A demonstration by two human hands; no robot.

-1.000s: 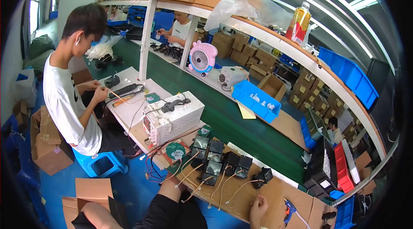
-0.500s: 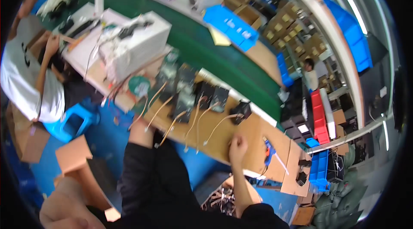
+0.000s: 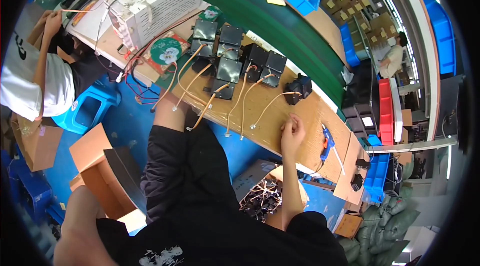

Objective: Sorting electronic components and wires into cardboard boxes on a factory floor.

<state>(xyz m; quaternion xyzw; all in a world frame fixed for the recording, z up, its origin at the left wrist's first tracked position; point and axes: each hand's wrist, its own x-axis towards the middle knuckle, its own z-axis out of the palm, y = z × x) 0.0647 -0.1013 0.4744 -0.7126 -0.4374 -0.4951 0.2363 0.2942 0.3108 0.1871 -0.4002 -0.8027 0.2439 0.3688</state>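
Observation:
My right hand (image 3: 293,132) rests at the near edge of the brown-covered workbench (image 3: 267,116). Its fingers curl loosely inward, and nothing shows in them. My left hand is out of view. Closest on the left lies a small black box-shaped part (image 3: 298,89), its tan cable (image 3: 272,105) ending in a white plug. Further left, several black boxes (image 3: 229,70) stand grouped, their cables trailing toward the bench's near edge. To the right of my hand lies a blue glue gun (image 3: 327,143) with orange on it and a white glue stick.
A white metal-cased unit (image 3: 165,8) and a round green board (image 3: 167,52) occupy the bench's left. Behind runs a green conveyor belt (image 3: 235,3). A person (image 3: 32,73) works at left by a blue stool (image 3: 87,108). A carton of black cabled parts (image 3: 264,197) sits below the bench.
My view has tilted downward, so the bench and its things sit higher in the picture and look sharper. My right hand stays curled at about the same place on the bench.

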